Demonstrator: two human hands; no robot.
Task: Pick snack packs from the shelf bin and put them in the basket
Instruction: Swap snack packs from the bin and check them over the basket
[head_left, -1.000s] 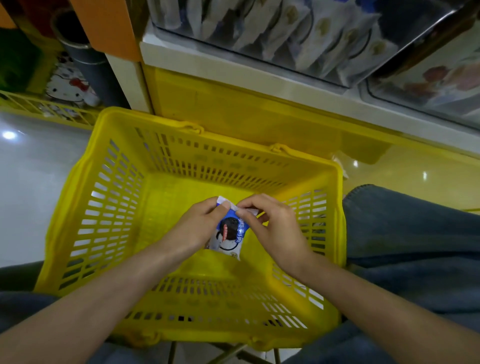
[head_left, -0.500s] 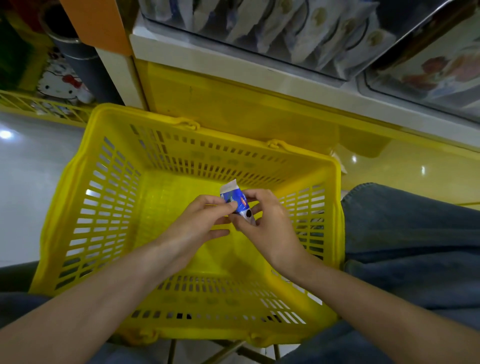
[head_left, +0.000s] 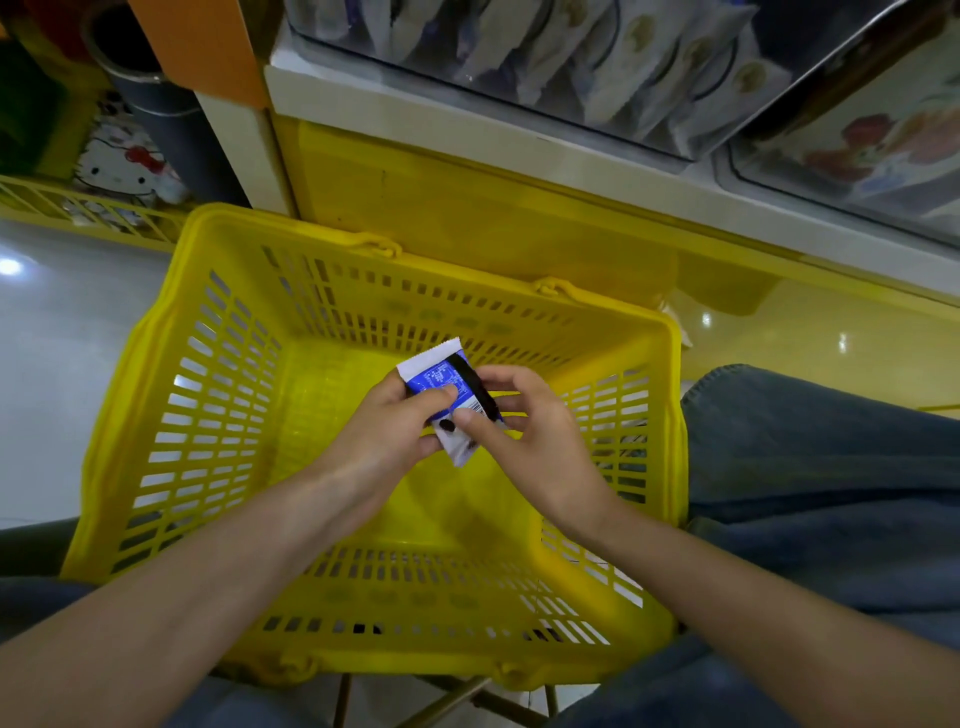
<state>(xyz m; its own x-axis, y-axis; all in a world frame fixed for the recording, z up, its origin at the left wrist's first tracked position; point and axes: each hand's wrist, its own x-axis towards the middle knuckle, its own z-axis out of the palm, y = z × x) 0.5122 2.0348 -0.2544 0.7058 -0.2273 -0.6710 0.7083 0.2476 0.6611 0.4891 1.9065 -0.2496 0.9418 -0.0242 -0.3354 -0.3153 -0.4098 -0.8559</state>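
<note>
**Q:** Location of the pack?

**A:** The pack (head_left: 434, 378) is held between both hands inside the outline of the basket (head_left: 208, 415), over its middle and clear of the bottom. It is tilted. One white crimped end points up and away from the person, and the other end points down between the two hands. The wrapper is blue and white with a black band.

**Q:** State of the left hand?

**A:** The left hand (head_left: 382, 436) grips the pack from the left. The thumb lies across the blue face and the fingers (head_left: 423, 447) curl underneath.

**Q:** State of the right hand?

**A:** The right hand (head_left: 540, 441) pinches the pack's right edge. The thumb presses the lower white part and the forefinger is on the black band. The remaining fingers are loosely curled behind.

**Q:** Position of the basket?

**A:** The basket is yellow with slotted walls, and both handles are folded down. Its far wall is just beside the yellow shelf base (head_left: 467, 208). A leg (head_left: 831, 467) in jeans is against its right wall. Thin metal legs (head_left: 447, 701) show under its near edge.

**Q:** Source of the packs?

**A:** A clear bin (head_left: 467, 85) sits on the white shelf (head_left: 467, 135) above the basket. It holds a row of upright pale packs (head_left: 644, 67). Their print is blurred.

**Q:** Other items?

**A:** A glossy floor (head_left: 52, 364) lies on the left. A dark pipe (head_left: 171, 130) and a cartoon-cat item (head_left: 119, 166) are at the far left.
</note>
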